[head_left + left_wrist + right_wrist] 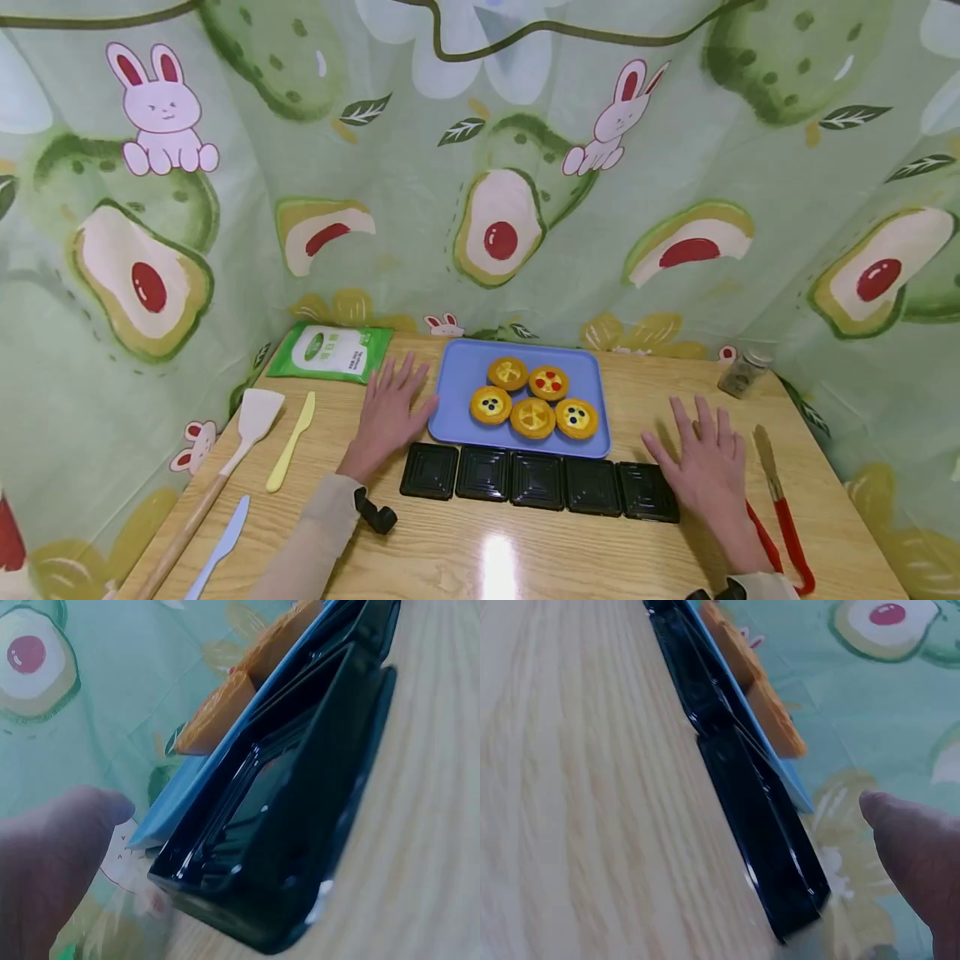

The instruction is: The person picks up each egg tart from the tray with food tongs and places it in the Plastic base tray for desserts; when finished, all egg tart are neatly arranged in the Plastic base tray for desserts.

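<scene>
Head view first: both hands are lying flat on the bench, palms down, holding nothing. The left hand sits just left of the blue tray, fingers spread and straight, thumb about at the tray's edge, though I can't say if it's actually touching. The right hand is flat to the right of the row of black square containers, fingers apart too, thumb near the end container. Five little tarts sit on the tray, and the black containers line up right in front of it. If you're going to move tarts into those containers, I'd lift each by the crust rim, gently, and keep it level so the filling stays put.

Left wrist view: a blurry thumb in the corner, with the nearest black container and the tray edge just beside it. Nothing gripped.

Right wrist view: same story, a fingertip hanging near the end container, not around anything.

Off to the sides there's a spatula, a yellow knife and red tongs.
</scene>
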Action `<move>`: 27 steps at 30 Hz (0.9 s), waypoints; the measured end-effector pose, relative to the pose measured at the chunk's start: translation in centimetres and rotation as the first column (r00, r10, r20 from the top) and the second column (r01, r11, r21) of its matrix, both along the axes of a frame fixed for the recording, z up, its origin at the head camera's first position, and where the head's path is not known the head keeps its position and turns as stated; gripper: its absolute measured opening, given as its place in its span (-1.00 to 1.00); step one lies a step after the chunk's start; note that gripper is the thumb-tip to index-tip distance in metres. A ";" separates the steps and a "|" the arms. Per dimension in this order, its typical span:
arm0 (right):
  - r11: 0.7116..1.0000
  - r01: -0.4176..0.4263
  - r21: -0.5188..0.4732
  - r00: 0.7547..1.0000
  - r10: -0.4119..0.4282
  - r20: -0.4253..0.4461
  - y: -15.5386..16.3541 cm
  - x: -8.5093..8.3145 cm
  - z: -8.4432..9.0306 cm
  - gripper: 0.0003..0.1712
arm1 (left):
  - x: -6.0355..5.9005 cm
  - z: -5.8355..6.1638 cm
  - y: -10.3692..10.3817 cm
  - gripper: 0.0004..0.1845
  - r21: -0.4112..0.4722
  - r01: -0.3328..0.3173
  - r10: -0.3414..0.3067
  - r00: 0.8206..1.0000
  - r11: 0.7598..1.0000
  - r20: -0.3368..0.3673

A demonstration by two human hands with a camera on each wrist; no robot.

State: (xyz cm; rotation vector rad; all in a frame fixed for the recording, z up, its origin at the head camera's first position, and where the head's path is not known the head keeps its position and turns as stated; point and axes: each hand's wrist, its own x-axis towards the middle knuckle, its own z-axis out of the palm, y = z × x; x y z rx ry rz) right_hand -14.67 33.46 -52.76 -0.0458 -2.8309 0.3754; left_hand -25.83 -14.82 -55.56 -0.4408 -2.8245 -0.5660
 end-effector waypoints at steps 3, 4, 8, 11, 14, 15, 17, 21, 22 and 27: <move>0.999 0.023 -0.031 1.000 -0.023 0.016 1.0 0.5 0.4 0.00 | -0.7 -0.1 0.0 -0.24 -0.013 0.024 -0.024 1.000 1.000 0.011; 0.999 0.032 -0.044 0.999 -0.031 0.020 1.5 0.7 0.4 0.00 | -0.9 -0.1 0.0 -0.24 -0.015 0.036 -0.036 0.999 0.999 0.022; 0.994 0.075 -0.086 0.996 -0.070 0.050 3.3 1.7 0.3 0.03 | -1.7 -0.7 0.0 -0.24 -0.003 0.094 -0.094 0.995 0.996 0.028; 0.986 0.122 -0.116 0.990 -0.112 0.089 4.7 2.7 0.1 0.04 | -2.3 -1.3 0.2 -0.24 0.018 0.138 -0.138 0.990 0.990 0.018; 0.974 0.182 -0.134 0.978 -0.165 0.125 5.9 3.6 -0.1 0.06 | -2.5 -1.6 0.5 -0.23 0.043 0.171 -0.173 0.984 0.984 0.042; 0.969 0.202 -0.142 0.973 -0.182 0.141 6.2 3.8 -0.2 0.07 | -2.6 -1.7 0.5 -0.23 0.046 0.180 -0.182 0.982 0.983 0.050; 0.960 0.240 -0.147 0.961 -0.213 0.176 6.8 4.3 -0.4 0.11 | -2.6 -1.9 0.6 -0.23 0.048 0.191 -0.194 0.978 0.980 0.070; 0.944 0.286 -0.162 0.937 -0.241 0.252 7.5 4.9 -0.6 0.19 | -2.6 -2.2 0.5 -0.24 0.053 0.201 -0.204 0.976 0.978 0.078; 0.941 0.297 -0.163 0.931 -0.248 0.267 7.6 5.1 -0.7 0.21 | -2.6 -2.2 0.5 -0.24 0.056 0.199 -0.204 0.976 0.978 0.081; 0.922 0.358 -0.148 0.905 -0.304 0.296 7.7 5.6 -1.0 0.26 | -2.6 -2.5 0.6 -0.26 0.043 0.190 -0.194 0.977 0.981 0.090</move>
